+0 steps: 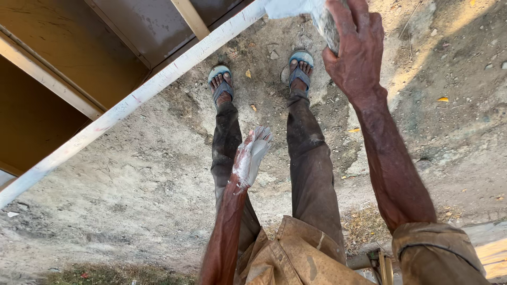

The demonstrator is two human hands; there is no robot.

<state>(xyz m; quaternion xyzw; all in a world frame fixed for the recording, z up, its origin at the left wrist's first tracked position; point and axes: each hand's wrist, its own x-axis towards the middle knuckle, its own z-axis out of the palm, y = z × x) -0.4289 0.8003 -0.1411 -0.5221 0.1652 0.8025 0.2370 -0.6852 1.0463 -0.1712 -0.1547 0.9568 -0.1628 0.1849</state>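
Note:
My right hand point(356, 50) is raised at the top of the head view, fingers closed around a whitish-grey crumpled cloth or lump point(317, 16) held against the end of a white-coated bar point(132, 103). My left hand point(252, 154) hangs low in front of my legs, smeared with white paste, fingers together and extended, holding nothing. The bar runs diagonally from upper right to lower left and belongs to a brown metal frame point(68, 58).
Bare dusty ground point(142, 179) with small stones and a few yellow leaves lies below. My feet in blue sandals point(221, 79) stand by the frame's edge. Pale crossbars point(191, 18) span the brown panels at upper left.

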